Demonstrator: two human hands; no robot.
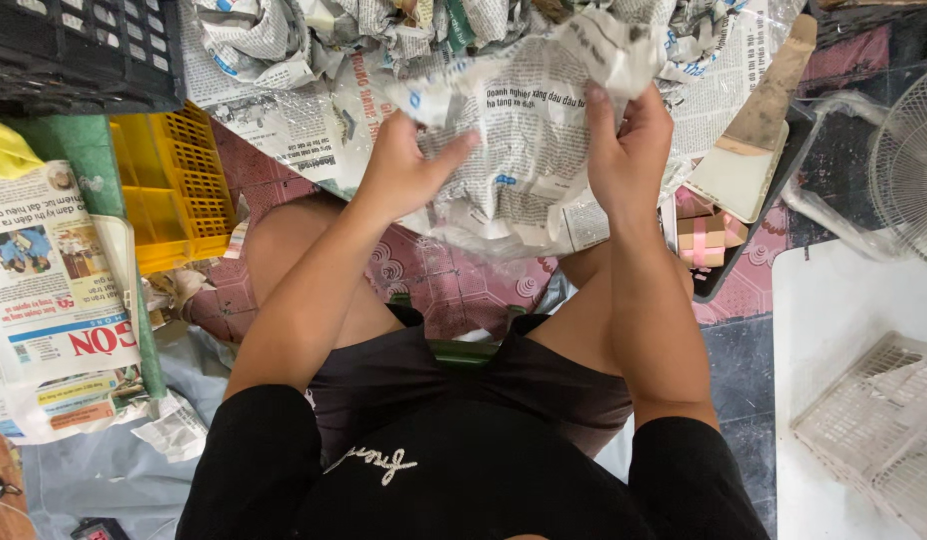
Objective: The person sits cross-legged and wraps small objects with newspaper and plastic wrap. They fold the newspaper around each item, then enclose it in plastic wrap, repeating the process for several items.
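Right now both hands grip one crumpled newspaper sheet (529, 150), held up over the person's knees above the tiled floor (464, 285). The left hand (404, 165) is closed on the sheet's left side, thumb pressed across the print. The right hand (629, 150) pinches its upper right part, fingers curled tight around the paper. Beyond the sheet lies a heap of crumpled newspaper (384, 40). A yellow crate (174, 185) stands on the floor to the left, and a flat newspaper (49, 280) lies near the left edge.
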